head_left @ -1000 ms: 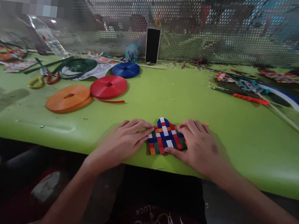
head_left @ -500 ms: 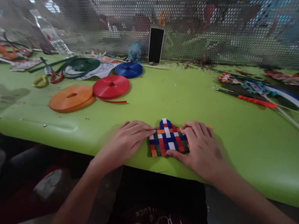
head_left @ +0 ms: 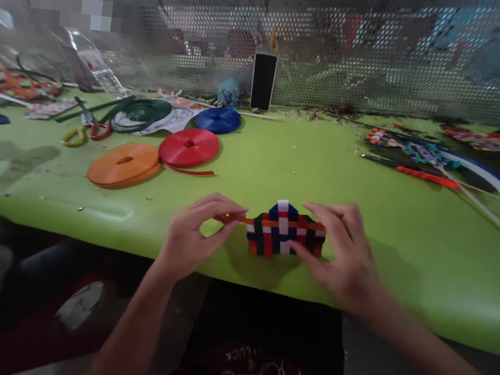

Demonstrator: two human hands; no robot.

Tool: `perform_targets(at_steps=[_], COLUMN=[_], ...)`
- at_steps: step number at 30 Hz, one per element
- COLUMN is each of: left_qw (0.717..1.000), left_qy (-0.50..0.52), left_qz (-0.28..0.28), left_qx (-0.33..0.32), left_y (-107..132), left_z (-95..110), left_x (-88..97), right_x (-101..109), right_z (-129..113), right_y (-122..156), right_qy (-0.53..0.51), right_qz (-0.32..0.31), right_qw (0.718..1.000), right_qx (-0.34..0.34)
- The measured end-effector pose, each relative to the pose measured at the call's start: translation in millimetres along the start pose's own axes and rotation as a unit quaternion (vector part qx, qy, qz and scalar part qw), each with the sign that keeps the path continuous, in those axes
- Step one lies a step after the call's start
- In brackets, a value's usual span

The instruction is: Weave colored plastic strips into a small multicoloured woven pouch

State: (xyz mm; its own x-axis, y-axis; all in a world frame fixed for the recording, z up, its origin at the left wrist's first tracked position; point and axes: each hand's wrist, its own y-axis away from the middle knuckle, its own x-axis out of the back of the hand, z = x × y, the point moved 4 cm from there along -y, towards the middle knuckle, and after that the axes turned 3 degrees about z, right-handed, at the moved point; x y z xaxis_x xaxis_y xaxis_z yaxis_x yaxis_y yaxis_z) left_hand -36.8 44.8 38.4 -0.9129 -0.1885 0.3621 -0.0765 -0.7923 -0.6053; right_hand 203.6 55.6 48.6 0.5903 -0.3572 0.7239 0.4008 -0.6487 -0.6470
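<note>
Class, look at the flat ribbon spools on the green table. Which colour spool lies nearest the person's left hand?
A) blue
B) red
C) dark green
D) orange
D: the flat orange ribbon spool lies closest to the left hand; the red spool, the blue spool and the dark green spool lie farther back on the green table.

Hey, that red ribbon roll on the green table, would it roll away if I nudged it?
Probably not: the red ribbon roll lies flat on the table, so it would likely slide. Its loose tail trails beside it and may unwind. It looks light for its size.
</note>
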Motion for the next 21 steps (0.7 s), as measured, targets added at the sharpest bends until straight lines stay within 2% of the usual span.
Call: perform_targets(at_steps=[3, 6, 12, 18, 21], left_qw=[0.999, 0.998, 0.997, 0.997, 0.998], left_qy=[-0.029, -0.058, -0.071, -0.054, -0.039], left_qz=[-0.004, -0.001, -0.007, -0.049, -0.047], left_qx=[-0.015, -0.032, -0.021, -0.017, -0.008], left_y=[-5, -9, -11, -12, -11], left_z=[3, 3, -3, 8, 13], left_x=[-3.5, -5.2, -4.8, -11.2, -16.9], right_x=[3, 0, -1, 4, 4], right_z=[10, 21, 21, 16, 16], right_y=[-7, -9, -9, -8, -6], right_qy=[-0.095, -0.125, -0.135, -0.137, -0.154], right_qz=[0.013, 0.006, 0.009, 0.024, 0.017], right_qw=[0.993, 0.986, 0.985, 0.981, 0.979], right_qx=[-0.069, -0.111, -0.109, -0.134, -0.136])
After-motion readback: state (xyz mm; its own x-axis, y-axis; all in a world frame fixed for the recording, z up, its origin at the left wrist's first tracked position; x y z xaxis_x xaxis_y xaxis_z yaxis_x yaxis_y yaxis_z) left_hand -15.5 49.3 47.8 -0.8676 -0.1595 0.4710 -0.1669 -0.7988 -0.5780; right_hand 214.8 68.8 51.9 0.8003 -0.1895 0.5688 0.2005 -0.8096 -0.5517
